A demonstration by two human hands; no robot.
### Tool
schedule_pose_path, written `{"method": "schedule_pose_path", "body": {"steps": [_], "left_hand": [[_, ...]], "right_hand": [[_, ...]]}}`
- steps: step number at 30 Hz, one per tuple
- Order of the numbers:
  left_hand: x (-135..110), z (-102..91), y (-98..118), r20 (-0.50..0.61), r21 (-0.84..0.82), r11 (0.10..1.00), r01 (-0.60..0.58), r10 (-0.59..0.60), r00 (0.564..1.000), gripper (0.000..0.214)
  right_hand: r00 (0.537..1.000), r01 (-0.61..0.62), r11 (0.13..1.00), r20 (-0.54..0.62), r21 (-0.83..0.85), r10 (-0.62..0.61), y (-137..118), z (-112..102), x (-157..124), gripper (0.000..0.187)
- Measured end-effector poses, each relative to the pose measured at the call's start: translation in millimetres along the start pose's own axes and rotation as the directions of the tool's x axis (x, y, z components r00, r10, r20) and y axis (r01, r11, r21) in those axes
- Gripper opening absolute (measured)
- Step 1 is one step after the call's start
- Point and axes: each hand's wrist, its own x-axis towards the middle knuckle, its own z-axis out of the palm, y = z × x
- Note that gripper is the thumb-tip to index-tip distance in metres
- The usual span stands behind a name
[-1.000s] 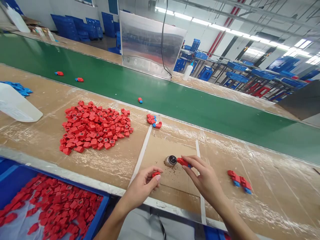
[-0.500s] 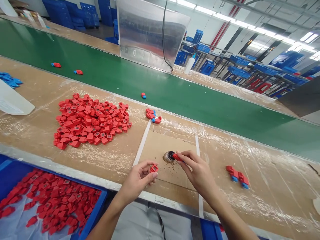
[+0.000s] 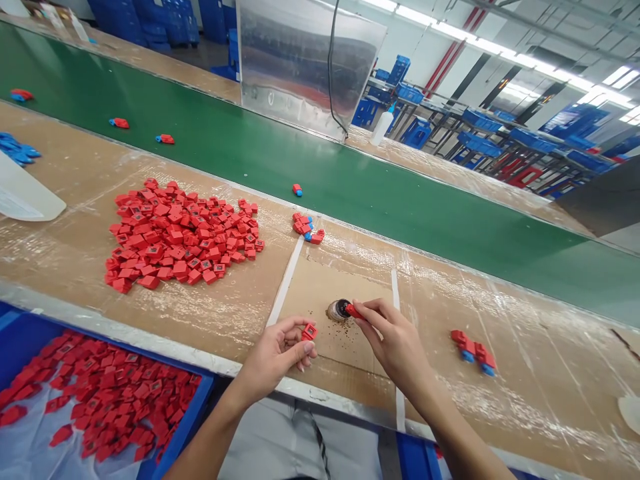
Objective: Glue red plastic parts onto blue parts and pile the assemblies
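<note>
At the jar on brown cardboard, a red piece is clamped by the right hand (left of the jar, a red block by the left hand); beyond the jar, a green belt is backed by a metal panel

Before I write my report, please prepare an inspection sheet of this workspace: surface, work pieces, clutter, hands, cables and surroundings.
Surface: worn brown cardboard with white tape strips, beside a green belt.
Work pieces: red pile at left; red-and-blue pieces at right; small black-topped jar near centre.
Clutter: brown specks around the jar.
Hands: left hand holds a red block; right hand holds a red piece at the jar's top, contact unclear.
Cables: black cable before the metal panel.
Surroundings: blue bin at lower left; white bottle and blue crates beyond the belt.
</note>
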Motion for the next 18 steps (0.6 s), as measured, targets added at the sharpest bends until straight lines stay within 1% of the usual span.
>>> {"method": "schedule_pose_path", "body": {"steps": [6,12,15,18], "left_hand": [[-0.2,0.1,1.3,0.009,0.032,0.999,0.017,-0.017,1.000,0.037],[-1.4,0.6,0.8,0.018,0.007,1.000,0.003,-0.003,1.000,0.034],[-1.5,0.6,-1.2,0.019,-0.002,1.000,0.004,-0.004,1.000,0.032],[-1.8,0.6,-1.4,0.032,-0.011,1.000,0.017,-0.017,0.999,0.028]], "right_hand": [[1.000,0.007,1.000,0.020,0.005,-0.007,-3.0,-2.3,1.7,0.027],[1.000,-0.013,1.000,0.025,0.019,0.013,-0.5,-2.2,2.1,0.028],[0.997,-0.074,0.996,-0.021,0.045,0.075,-0.6,-4.2,-0.4,0.027],[0.986,-0.125,0.983,-0.093,0.135,0.138,-9.2,-8.1,-2.5,0.024]]}}
